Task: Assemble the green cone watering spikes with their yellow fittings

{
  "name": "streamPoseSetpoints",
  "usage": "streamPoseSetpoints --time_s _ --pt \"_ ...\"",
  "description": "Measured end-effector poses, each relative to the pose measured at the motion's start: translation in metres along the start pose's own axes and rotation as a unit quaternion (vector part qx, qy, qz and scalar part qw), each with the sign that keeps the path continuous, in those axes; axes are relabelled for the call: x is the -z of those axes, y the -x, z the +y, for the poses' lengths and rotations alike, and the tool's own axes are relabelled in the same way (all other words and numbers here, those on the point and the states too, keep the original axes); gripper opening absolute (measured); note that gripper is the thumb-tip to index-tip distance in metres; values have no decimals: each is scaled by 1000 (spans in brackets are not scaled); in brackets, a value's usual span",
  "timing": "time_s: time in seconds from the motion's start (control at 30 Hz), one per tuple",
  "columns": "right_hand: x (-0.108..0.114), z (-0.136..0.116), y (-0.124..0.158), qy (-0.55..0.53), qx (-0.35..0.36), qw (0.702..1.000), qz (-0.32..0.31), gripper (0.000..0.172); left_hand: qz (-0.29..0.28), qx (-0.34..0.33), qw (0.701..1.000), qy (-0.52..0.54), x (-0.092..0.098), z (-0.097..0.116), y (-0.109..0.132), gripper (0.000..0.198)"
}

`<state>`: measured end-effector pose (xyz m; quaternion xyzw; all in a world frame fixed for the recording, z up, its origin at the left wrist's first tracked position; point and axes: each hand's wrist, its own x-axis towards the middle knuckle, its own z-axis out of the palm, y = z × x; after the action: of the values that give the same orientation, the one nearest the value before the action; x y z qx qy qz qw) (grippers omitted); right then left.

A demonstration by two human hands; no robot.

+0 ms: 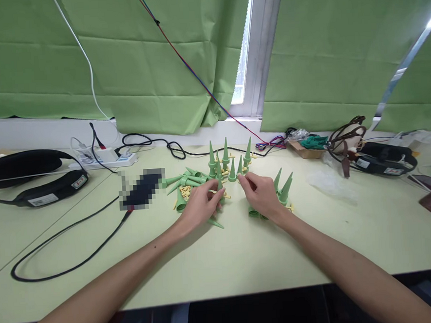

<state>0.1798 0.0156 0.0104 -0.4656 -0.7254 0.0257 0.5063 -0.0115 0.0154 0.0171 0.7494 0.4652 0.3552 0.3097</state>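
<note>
My left hand [202,201] is closed, thumb and fingers around a green plastic spike [219,180] that points up, with a small yellow piece by the fingertips. In a pinch, my right hand [262,193] has its fingertips at the foot of a green cone [239,166]; whether it grips that cone or a smaller part is hidden. Several green spikes [225,153] stand upright behind the hands, some with yellow valve-like pieces. Loose green spikes [192,177] lie in a heap left of my left hand, over small yellow parts [186,193]. More upright spikes [285,189] are beside my right wrist.
A dark pixelated device [144,188] with a black cable [61,274] lies at left. Black headsets rest at far left [52,188] and right [381,163]. A power strip [108,161], a small carton [304,149] and clear plastic film [330,183] are on the table [221,263].
</note>
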Motion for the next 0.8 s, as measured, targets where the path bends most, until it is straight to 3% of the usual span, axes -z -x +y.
streamPoseSetpoints --time_s 0.23,0.37,0.5,0.63,0.8 --pt "3 8 -4 34 -30 998 38 33 -16 -22 999 -17 0 -9 -4 23" --pt "4 14 -5 62 -38 997 -4 20 -17 -8 1000 -3 -3 -14 -6 19" --pt "4 16 -5 74 -40 995 -53 10 -20 16 999 26 -3 -14 -5 28" --pt "2 19 -5 88 -15 990 -106 16 -19 30 999 41 -3 -8 -2 34" --pt "-4 28 -7 152 -24 969 -194 30 95 -7 995 -4 -1 2 2 19"
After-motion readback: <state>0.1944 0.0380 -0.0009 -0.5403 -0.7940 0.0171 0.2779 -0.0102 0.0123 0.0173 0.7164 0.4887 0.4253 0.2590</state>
